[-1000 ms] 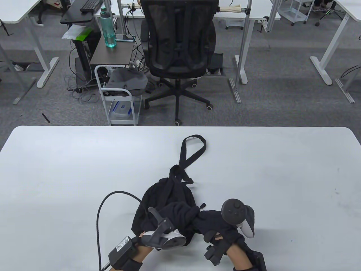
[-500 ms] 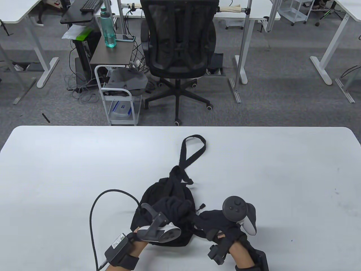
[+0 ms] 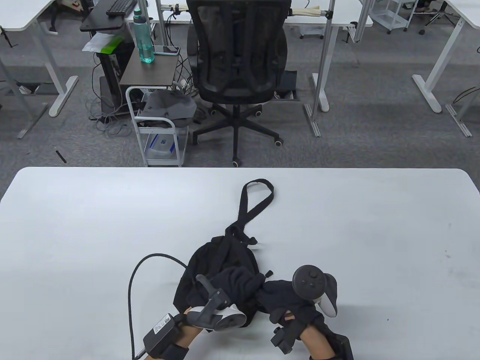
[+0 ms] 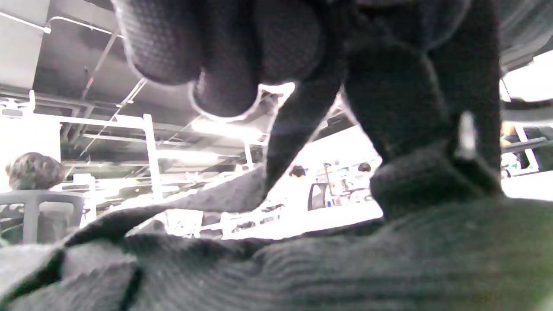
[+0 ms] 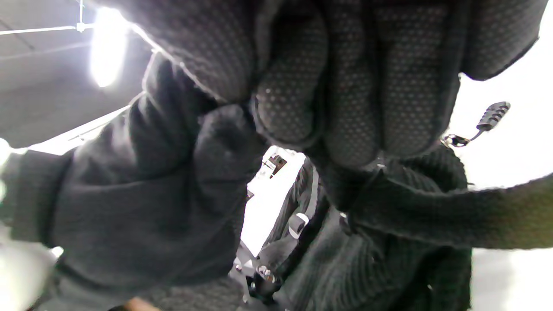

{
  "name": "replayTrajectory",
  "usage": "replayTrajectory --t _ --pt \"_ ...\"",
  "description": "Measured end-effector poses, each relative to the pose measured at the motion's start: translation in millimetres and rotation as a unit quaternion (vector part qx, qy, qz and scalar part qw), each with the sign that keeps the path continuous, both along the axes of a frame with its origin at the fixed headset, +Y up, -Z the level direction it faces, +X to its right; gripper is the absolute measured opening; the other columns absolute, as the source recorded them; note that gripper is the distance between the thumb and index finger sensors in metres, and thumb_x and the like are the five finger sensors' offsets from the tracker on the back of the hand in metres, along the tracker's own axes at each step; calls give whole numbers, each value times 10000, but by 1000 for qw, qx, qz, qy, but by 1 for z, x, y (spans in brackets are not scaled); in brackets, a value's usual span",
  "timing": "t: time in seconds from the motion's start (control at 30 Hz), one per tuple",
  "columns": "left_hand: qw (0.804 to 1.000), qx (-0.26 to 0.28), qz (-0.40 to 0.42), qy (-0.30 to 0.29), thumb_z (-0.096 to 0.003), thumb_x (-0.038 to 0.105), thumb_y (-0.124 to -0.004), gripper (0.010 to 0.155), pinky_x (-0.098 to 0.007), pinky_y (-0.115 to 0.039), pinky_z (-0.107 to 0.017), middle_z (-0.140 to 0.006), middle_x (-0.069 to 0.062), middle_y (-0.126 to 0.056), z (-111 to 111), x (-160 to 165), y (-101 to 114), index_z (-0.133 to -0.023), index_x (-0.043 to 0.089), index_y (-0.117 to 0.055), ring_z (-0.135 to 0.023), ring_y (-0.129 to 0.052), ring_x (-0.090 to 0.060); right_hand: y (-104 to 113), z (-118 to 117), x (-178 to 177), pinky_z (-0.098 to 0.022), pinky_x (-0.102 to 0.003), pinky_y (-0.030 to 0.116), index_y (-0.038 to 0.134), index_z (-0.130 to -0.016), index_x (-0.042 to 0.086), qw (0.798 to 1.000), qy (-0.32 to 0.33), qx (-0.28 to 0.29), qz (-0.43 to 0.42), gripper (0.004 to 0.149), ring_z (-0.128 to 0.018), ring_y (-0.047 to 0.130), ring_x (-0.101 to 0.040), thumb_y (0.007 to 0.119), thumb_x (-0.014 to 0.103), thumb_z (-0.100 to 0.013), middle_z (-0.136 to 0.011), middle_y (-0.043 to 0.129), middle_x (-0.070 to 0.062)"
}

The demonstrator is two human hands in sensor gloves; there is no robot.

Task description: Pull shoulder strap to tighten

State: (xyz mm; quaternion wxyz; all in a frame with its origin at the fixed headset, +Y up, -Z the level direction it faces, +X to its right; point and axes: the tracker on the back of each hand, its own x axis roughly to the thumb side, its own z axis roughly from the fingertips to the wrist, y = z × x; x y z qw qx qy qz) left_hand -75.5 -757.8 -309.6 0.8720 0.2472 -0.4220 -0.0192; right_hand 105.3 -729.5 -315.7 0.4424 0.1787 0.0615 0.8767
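Your right hand [image 3: 290, 300] clenches the black webbing strap [image 5: 453, 216]; your left hand [image 3: 234, 285] grips the small black fabric backpack [image 3: 221, 258]. Loosen either and it slides.

1 backpack [image 3: 221, 270], 2 gloved hands, 1 office chair [image 3: 238, 67], 1 bottle [image 3: 144, 37].

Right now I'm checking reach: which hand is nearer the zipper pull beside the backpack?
Right. The right hand lies just below the zipper pull; the left hand rests on the backpack, left of it.
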Motion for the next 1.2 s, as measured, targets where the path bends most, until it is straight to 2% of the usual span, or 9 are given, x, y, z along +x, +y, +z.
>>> replayTrajectory --t 0.1,0.3,0.43,0.5,0.6,0.73,0.9,1.03,1.2 --pt "999 16 -28 15 -379 452 -534 646 -368 -836 -594 -739 98 -902 -6 -3 -4 -1003 285 -538 -759 -961 -181 -1 -2 1 -453 -601 782 1002 -549 10 1000 1 -9 7 369 -512 1033 -438 821 313 -439 -620 1049 -214" --pt "999 -15 -15 45 -376 454 -542 647 -374 -832 -596 -736 92 -908 -19 -18 -7 -1002 291 -546 -759 -960 -189 0 -5 8 -453 -600 782 1007 -545 9 1000 1 -24 3 369 -513 1033 -438 828 312 -436 -616 1053 -209" --pt "999 6 -14 36 -385 446 -565 637 -364 -849 -585 -735 89 -917 -10 -14 -1 -997 268 -564 -749 -973 -184 0 -5 12 -470 -611 766 1014 -568 18 999 5 -37 8 367 -543 1019 -459 868 323 -425 -649 1044 -224" --pt "1000 9 -3 25 -386 444 -571 636 -367 -848 -584 -734 84 -919 -5 -9 4 -996 265 -567 -747 -975 -187 -1 -5 14 -490 -613 750 992 -620 23 999 14 -44 6 417 -584 999 -462 867 372 -429 -698 1015 -229" --pt "1000 8 14 -1 -384 447 -578 637 -372 -847 -582 -730 78 -924 5 0 9 -994 264 -573 -744 -976 -193 -3 -5 12 -492 -618 741 983 -641 15 998 19 -49 -34 482 -591 989 -473 846 429 -435 -713 1002 -241" --pt "1000 26 7 -10 -384 452 -572 639 -364 -854 -577 -723 85 -928 9 3 9 -992 256 -575 -735 -984 -186 -1 -2 7 -472 -610 763 997 -588 26 999 11 -29 -36 388 -547 1015 -457 846 348 -432 -663 1031 -231" --pt "1000 21 -4 -6 -377 446 -557 642 -365 -848 -577 -723 94 -920 5 1 5 -996 277 -564 -739 -976 -181 0 -1 3 -458 -602 779 1004 -566 17 1000 10 -16 -9 367 -521 1031 -442 838 317 -434 -633 1046 -220" --pt "999 35 -35 10 -371 454 -548 644 -305 -878 -467 -658 119 -937 -4 -2 -1 -999 312 -557 -667 -1006 -158 -2 -3 4 -457 -605 778 1010 -561 -1 1000 8 -28 -2 372 -517 1031 -446 829 299 -435 -625 1051 -220" --pt "999 9 -29 40 -366 453 -557 645 -306 -880 -438 -619 111 -953 -18 -16 -5 -995 313 -569 -622 -1019 -168 -3 -6 9 -458 -602 779 1013 -561 3 999 10 -39 8 371 -517 1032 -443 832 302 -435 -624 1054 -216"
